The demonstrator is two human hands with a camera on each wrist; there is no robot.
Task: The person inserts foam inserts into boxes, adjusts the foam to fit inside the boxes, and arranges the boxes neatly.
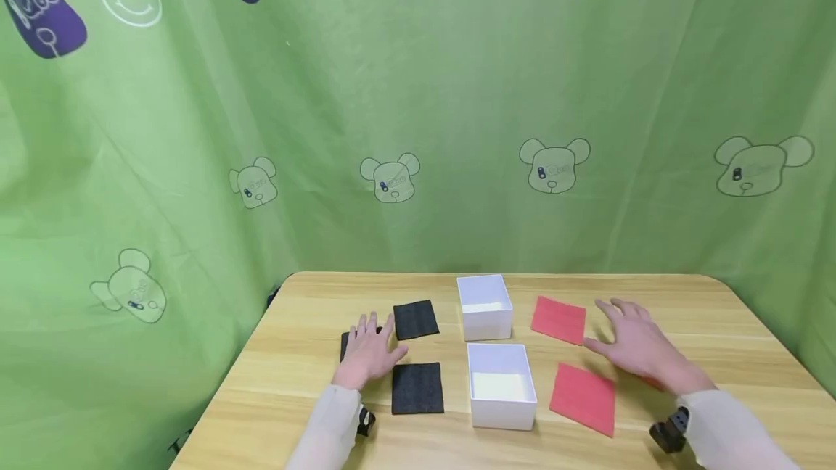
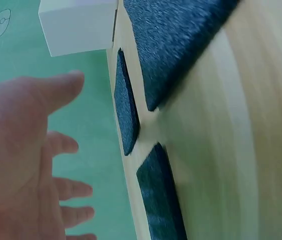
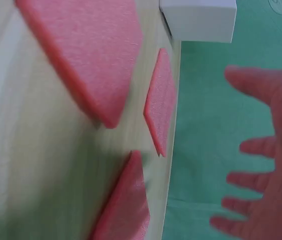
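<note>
left hand [image 1: 367,354] open, flat above black pad [image 1: 346,343] | right hand [image 1: 636,345] open over red pad [image 1: 649,381] | advice: lower fingers squarely, pinch one pad's edge

Left hand [image 2: 18,165] open, fingers spread, off the table [image 2: 241,150]. Three dark pads [image 2: 125,105] lie flat beside it. White box [image 2: 78,25] past them.

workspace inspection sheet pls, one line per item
surface: wooden table, bare between items
job's things: three black pads, one under the left hand; three red pads, one partly hidden by the right hand; two white boxes, open tops
clutter: nothing seen
hands: left hand and right hand both open, fingers spread, holding nothing
cables: nothing seen
surroundings: green bear-print curtain behind and at both sides
</note>
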